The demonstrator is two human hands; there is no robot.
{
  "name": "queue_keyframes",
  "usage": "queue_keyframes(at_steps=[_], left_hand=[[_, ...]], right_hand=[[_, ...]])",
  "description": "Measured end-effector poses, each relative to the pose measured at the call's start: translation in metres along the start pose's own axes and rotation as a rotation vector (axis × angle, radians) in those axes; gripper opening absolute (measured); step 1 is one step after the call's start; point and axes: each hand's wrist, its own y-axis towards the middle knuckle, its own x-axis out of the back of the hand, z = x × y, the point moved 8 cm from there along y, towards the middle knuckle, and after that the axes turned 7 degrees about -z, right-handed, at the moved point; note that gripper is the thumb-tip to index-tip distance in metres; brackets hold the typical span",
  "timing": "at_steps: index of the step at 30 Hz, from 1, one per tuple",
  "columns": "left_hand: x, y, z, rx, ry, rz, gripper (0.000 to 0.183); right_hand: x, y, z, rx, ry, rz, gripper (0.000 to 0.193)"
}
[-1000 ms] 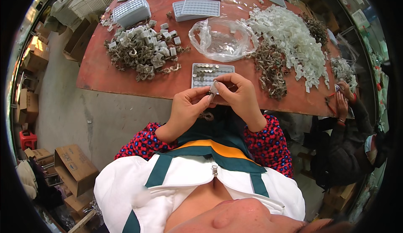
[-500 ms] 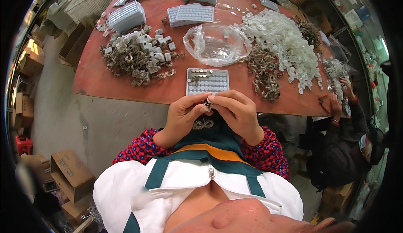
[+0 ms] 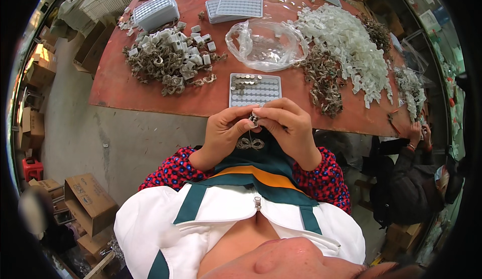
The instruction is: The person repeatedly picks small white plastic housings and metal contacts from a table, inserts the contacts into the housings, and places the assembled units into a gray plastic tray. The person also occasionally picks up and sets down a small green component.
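Left of both hands (image 3: 224,134) (image 3: 288,127), the table edge (image 3: 160,105) lies bare.

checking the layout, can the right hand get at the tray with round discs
Likely yes: the tray lies just beyond the right hand, nothing visible between, though that hand is busy with a small part.

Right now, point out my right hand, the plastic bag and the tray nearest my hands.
Right hand (image 3: 292,125): head view, back of the hand.
Plastic bag (image 3: 243,39): head view, bunched left side.
Tray (image 3: 264,91): head view, near its middle.
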Motion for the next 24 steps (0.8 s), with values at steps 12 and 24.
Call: queue_keyframes(at_steps=[12, 24], left_hand=[[0.002, -0.006, -0.016, -0.173, 0.190, -0.179, 0.028], [-0.008, -0.006, -0.014, -0.034, -0.008, -0.096, 0.035]], right_hand=[[-0.006, -0.010, 0.031, 0.266, -0.301, -0.056, 0.035], [0.006, -0.009, 0.030, 0.233, -0.299, -0.146, 0.031]])
